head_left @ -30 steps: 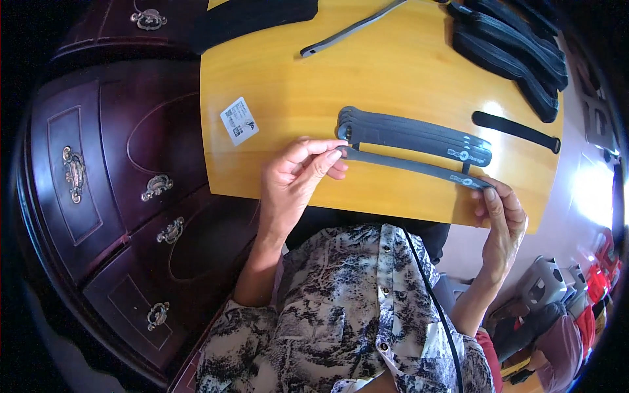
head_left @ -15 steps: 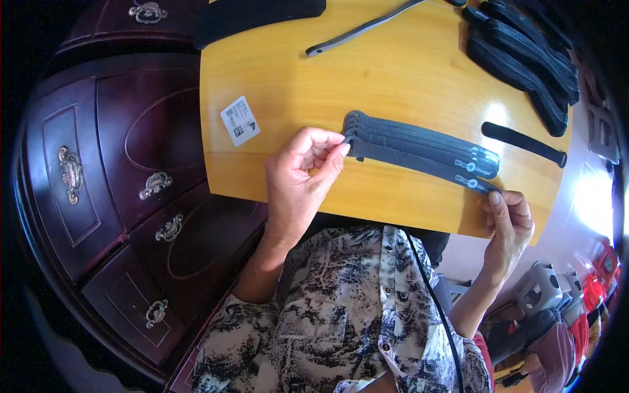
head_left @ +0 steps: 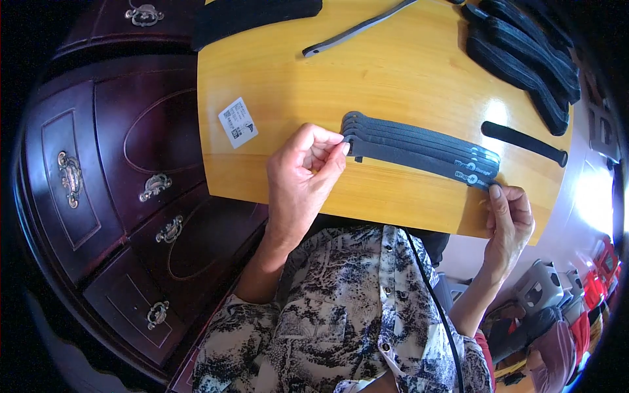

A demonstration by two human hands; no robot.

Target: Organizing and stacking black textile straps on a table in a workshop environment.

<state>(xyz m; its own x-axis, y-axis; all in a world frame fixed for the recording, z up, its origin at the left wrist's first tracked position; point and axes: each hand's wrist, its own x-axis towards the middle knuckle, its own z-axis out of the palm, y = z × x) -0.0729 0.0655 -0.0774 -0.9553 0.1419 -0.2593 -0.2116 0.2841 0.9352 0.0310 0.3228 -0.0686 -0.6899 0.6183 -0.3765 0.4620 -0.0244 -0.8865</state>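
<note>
A dark grey fabric strap with pale printing near its right end is stretched between my two hands just above the table's front edge. My left hand pinches its left end between thumb and fingertips. At the other end, my right hand grips the tip between thumb and curled fingers. Right behind it lies an overlapping row of similar straps, their rounded ends fanned out. The held strap's upper edge overlaps or touches the nearest one; I cannot tell which.
The yellow wooden table carries a white label, a single black strap, a long grey strap, a pile of black straps and a black bundle. Dark drawers stand left; grey stools stand right.
The held strap has shifted slightly away from me, closer against the row behind it. My right hand has risen a little with its end; my left hand keeps its pinch.
</note>
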